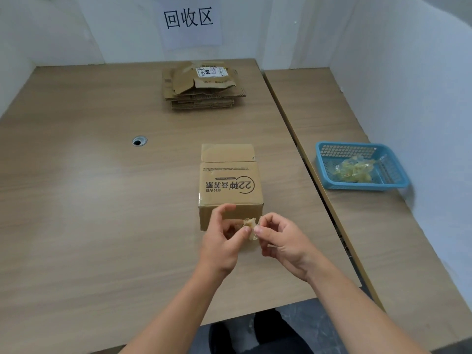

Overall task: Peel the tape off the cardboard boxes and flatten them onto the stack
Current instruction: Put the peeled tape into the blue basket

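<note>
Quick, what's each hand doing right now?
Left hand: pinching the crumpled tape in front of the box.
Right hand: pinching the same crumpled tape.

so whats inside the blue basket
A heap of crumpled yellowish tape wads lies on the floor of the blue basket. Anything under the heap is covered, so I cannot tell what else is there.

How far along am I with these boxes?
Done: a stack of flattened brown cardboard sits far back, and crumpled tape lies in the blue plastic basket. In hand: left hand and right hand pinch a tape wad. Left: the printed brown cardboard box stands unflattened.
</note>
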